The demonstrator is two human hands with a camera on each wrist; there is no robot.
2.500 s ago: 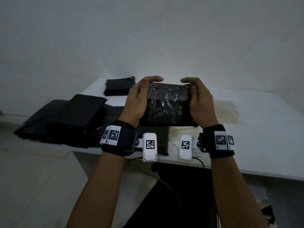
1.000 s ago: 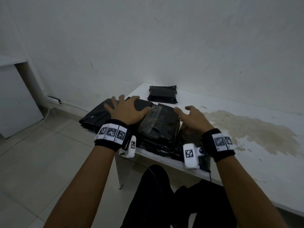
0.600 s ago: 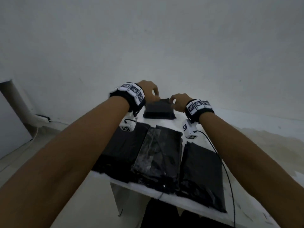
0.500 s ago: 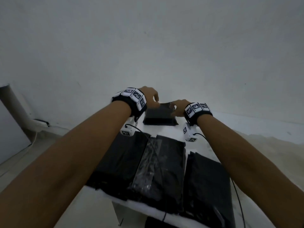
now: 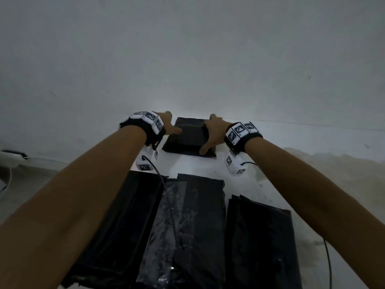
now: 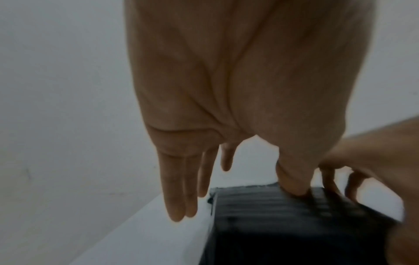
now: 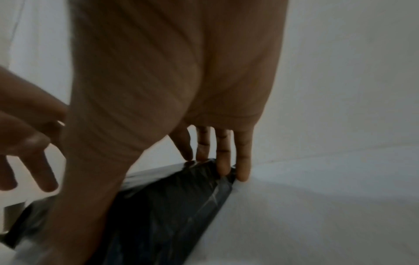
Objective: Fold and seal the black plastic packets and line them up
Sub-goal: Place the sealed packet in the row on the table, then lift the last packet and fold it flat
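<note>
A folded black packet lies flat at the far end of the white table, close to the wall. My left hand is at its left edge. The fingers point straight down beside the packet, and the thumb rests on its top. My right hand spans the right edge. Its straight fingers touch the far right corner of the packet, and the thumb reaches to the near corner. Neither hand curls round the packet.
Three flat black packets lie side by side at the near edge: a left one, a middle one with a clear tape strip and a right one. A brownish stain marks the table at right. A cable hangs there.
My hands left the near packets and reached out to the far folded packet. In the last half second their fingers have straightened and spread along its two sides.
</note>
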